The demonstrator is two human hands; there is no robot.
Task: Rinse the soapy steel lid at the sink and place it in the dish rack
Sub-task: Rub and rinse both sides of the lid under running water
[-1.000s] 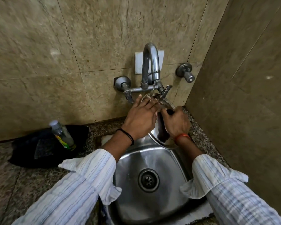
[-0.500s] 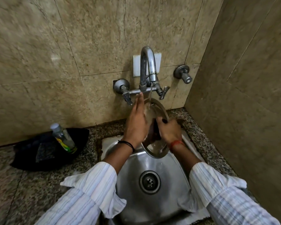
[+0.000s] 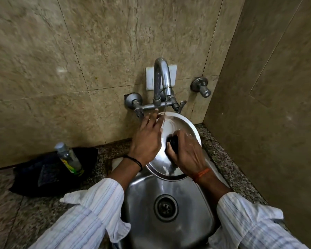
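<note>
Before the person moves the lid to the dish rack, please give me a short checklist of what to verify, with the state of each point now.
1. Water is reaching the lid: ok, a thin stream falls from the tap onto its upper part.
2. Firm hold: ok, the right hand grips the black knob; the left hand lies flat on the lid's left side.
3. Soap rinsed off: cannot tell, the surface shines but the picture is blurred.
4. Lid is over the sink: ok.
5. Dish rack is free: cannot tell, no rack is in view.
6. Tap closed: not ok, water is running.
</note>
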